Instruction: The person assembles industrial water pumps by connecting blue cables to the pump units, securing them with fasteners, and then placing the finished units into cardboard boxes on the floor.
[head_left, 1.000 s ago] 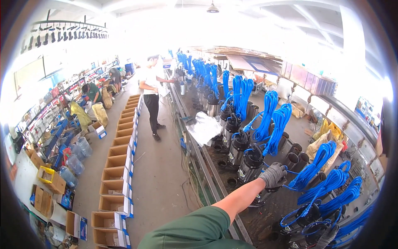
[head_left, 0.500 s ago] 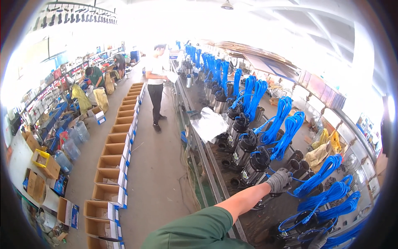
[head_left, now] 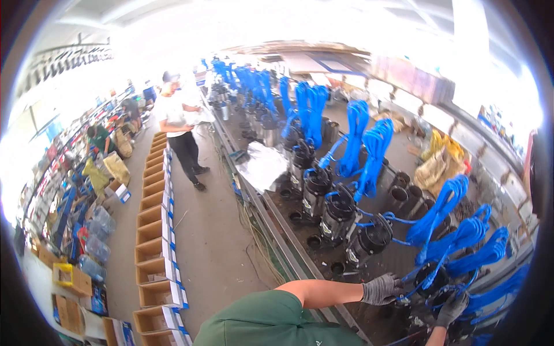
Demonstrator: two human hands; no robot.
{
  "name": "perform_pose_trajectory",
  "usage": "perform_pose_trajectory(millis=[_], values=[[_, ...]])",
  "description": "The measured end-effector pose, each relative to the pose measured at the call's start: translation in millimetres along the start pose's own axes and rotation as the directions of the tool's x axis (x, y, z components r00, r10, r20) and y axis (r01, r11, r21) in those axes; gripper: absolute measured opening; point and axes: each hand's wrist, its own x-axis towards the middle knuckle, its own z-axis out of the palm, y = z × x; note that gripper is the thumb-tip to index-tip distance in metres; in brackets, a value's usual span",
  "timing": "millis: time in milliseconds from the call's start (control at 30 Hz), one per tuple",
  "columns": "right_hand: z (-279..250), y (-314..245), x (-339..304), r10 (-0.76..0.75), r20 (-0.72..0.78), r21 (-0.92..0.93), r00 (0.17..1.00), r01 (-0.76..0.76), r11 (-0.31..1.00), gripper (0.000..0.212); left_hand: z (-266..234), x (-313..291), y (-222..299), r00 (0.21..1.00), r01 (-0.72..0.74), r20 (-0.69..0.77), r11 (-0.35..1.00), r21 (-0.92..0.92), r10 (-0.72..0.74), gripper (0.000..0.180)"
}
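near end of bench, both gloved hands forward and right of the body. the relation that matters: two black pumps sit at the hands, one far, one near. the far pump has its dark top to the right of the left hand and slightly farther off; from the right hand it lies far and to the left. the near pump is just beside the right hand, on its left, so the right hand is the closer of the two to it. long axes: both appear to stand upright, but their bodies are largely hidden and the lens bends the edges; exact lean not readable.

pose, left: forearm nearly level across the near side, reaching rightward; grey glove palm down, fingers bent toward the pumps. pose, right: short piece of forearm rising from the near edge, wrist bent, fingers directed far and left over the near pump's rim.

grip: cannot tell for either hand whether anything is held; fingertips lost against dark housings and blue cable. contact of right fingers with the rim likely, not confirmed.

around: blue cable coils stand just beyond the pumps, strands looping over both tops. another pump stands farther and left, apart from both hands.
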Motion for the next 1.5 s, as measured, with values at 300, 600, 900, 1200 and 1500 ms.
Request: perform_pose_trajectory(millis=[300,600,900,1200,1500], values=[[-75.3,-98.5,42.8,-0.006,0.091,0.079,0.996,-0.002,0.997,0.036,76.8,3.0,32.7,0.867,0.114,0.466,0.98,0.164,-0.179,0.056],[-82.7,-74.1,41.0,-0.008,-0.011,0.133,1.0,0.009,0.991,0.045,142.6,37.3,45.0,0.799,0.091,0.519,0.914,0.395,-0.303,0.046],[-74.8,-57.0,43.5,0.0,-0.011,0.157,1.0,0.001,0.988,0.036,158.0,40.1,63.0,0.788,0.391,0.322,0.83,0.397,-0.525,0.029],[-78.8,-51.6,40.5,-0.102,-0.007,0.213,0.995,0.101,0.972,0.033,130.4,-13.8,23.5,0.839,0.336,0.302,0.867,0.368,-0.453,0.01],[-81.1,-55.3,33.5,-0.11,0.006,0.23,0.994,0.105,0.967,0.034,157.5,-26.1,88.7,0.881,0.401,0.108,0.847,0.349,-0.461,0.016]])
